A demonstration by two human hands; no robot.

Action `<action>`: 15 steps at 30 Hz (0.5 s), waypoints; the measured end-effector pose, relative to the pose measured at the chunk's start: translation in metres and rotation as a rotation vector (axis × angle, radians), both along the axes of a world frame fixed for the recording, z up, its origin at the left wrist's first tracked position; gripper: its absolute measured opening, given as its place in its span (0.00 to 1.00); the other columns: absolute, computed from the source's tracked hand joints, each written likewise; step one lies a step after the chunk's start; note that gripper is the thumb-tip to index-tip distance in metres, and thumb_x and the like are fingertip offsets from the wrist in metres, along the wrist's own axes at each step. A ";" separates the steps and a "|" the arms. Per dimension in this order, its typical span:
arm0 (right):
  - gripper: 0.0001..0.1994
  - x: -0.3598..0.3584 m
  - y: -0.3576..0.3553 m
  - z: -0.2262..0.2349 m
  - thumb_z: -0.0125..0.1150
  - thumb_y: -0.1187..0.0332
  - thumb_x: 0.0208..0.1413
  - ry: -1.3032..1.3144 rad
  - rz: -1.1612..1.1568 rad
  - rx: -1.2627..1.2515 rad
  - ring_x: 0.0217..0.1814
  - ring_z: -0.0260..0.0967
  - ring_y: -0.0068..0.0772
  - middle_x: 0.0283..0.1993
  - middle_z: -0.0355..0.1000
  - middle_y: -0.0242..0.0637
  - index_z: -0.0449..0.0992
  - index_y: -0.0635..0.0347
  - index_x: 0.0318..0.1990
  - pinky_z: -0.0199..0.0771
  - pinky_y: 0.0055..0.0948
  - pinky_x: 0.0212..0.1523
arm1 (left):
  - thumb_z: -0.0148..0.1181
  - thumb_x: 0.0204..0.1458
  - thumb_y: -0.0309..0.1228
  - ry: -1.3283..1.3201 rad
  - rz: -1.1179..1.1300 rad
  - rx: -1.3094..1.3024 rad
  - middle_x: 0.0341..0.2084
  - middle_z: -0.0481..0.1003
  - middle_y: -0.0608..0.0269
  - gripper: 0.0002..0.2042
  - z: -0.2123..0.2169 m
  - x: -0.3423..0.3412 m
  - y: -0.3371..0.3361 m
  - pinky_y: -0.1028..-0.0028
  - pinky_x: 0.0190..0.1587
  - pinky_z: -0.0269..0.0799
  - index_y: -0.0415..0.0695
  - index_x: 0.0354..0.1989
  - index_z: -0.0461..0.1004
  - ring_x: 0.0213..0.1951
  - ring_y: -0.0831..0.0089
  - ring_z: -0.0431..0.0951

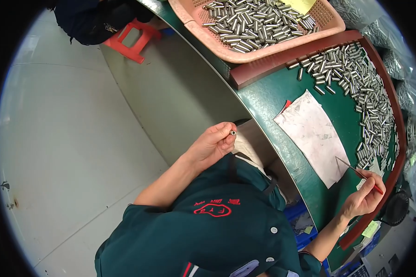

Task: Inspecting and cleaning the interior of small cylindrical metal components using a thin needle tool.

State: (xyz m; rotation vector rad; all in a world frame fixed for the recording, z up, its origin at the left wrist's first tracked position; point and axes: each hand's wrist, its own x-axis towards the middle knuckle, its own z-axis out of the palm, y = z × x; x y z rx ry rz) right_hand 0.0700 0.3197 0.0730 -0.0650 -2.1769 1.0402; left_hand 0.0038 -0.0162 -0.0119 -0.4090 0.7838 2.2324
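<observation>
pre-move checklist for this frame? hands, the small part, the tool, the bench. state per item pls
1. Left hand grips the small metal tube at its fingertips, open end facing the camera: ok.
2. Right hand holds the thin red-handled pick, tip pointing away from the tube: ok.
3. Pick and tube are apart, not lined up: not ok.
4. Tube bore free of debris: cannot tell, too small.
5. White sheet lies flat on the green bench, with no tubes on it: ok.
6. Supply within view: loose tubes along the bench edge and a pink basket full of them: ok.
</observation>
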 end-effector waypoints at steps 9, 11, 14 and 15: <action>0.08 0.001 0.002 -0.002 0.48 0.71 0.59 0.007 0.014 0.002 0.28 0.68 0.33 0.28 0.69 0.46 0.63 0.69 0.37 0.72 0.26 0.32 | 0.44 0.60 0.36 -0.044 0.006 0.004 0.18 0.62 0.73 0.10 0.001 0.002 0.001 0.83 0.24 0.53 0.43 0.34 0.68 0.19 0.85 0.55; 0.07 0.000 0.000 -0.001 0.48 0.72 0.59 0.017 0.030 0.007 0.28 0.67 0.33 0.28 0.69 0.46 0.64 0.69 0.36 0.71 0.26 0.32 | 0.45 0.60 0.36 -0.079 0.021 0.011 0.18 0.62 0.73 0.10 0.001 0.002 0.001 0.83 0.24 0.53 0.43 0.34 0.68 0.19 0.85 0.55; 0.05 0.003 0.003 -0.003 0.49 0.74 0.58 0.010 0.058 0.039 0.28 0.66 0.32 0.27 0.69 0.45 0.65 0.69 0.35 0.68 0.26 0.32 | 0.45 0.59 0.36 -0.125 0.035 0.042 0.18 0.61 0.73 0.10 -0.001 0.003 0.002 0.83 0.24 0.54 0.43 0.34 0.68 0.19 0.85 0.55; 0.04 0.004 0.005 -0.004 0.50 0.75 0.57 -0.008 0.071 0.067 0.28 0.65 0.32 0.27 0.70 0.45 0.66 0.69 0.35 0.67 0.26 0.32 | 0.45 0.59 0.36 -0.102 0.019 0.047 0.18 0.61 0.73 0.10 -0.001 0.003 0.003 0.83 0.24 0.54 0.43 0.34 0.68 0.19 0.85 0.55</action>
